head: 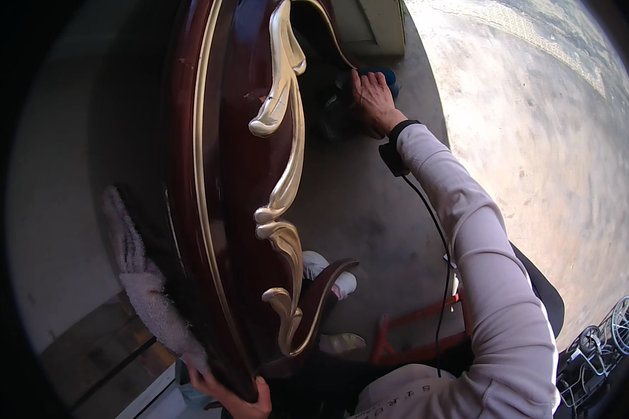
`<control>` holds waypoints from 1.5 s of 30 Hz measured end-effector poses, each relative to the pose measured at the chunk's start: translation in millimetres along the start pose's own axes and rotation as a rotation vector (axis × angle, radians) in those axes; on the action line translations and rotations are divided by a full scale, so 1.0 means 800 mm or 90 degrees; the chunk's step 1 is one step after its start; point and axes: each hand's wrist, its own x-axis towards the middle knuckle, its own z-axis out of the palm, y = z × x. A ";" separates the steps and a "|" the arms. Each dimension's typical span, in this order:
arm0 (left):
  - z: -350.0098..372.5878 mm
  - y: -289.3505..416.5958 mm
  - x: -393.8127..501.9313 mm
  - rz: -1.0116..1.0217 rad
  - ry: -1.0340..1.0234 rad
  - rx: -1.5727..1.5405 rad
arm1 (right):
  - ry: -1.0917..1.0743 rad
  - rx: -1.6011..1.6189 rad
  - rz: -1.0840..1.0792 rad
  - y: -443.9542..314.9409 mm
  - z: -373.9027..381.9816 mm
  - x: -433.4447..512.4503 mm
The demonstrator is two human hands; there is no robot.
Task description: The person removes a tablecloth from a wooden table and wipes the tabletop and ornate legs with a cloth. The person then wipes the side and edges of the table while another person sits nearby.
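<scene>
A dark red-brown lacquered wooden furniture piece (241,173) stands lengthwise before me, with a thin gold line and a carved gold scroll (288,173) along it. My left hand (236,400) grips its near end at the bottom, thumb on one side and fingers on the other. Those fingers touch the end of a pale fluffy towel (154,301). My right hand (373,99) reaches to the far end, fingers bent at the tip of a curved, gold-edged part. Beside its fingers lies a blue object (390,81); whether the hand holds it or the wood is hidden.
Under the piece is a grey concrete floor (367,209), sunlit at right. A red metal frame (419,324) stands near my legs. A black cable (440,251) runs from my right wrist. A wheeled item with spokes (626,322) is at lower right, and a pale cabinet (369,26) at the top.
</scene>
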 end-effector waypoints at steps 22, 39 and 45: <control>-0.004 0.022 0.026 0.112 0.075 -0.023 | -0.127 0.247 0.396 0.240 -0.082 -0.061; -0.002 0.001 0.005 0.073 -0.002 0.025 | 0.119 0.349 0.611 0.280 -0.028 0.013; -0.002 0.015 0.024 0.114 0.040 -0.050 | 0.082 0.260 0.593 0.224 -0.119 -0.044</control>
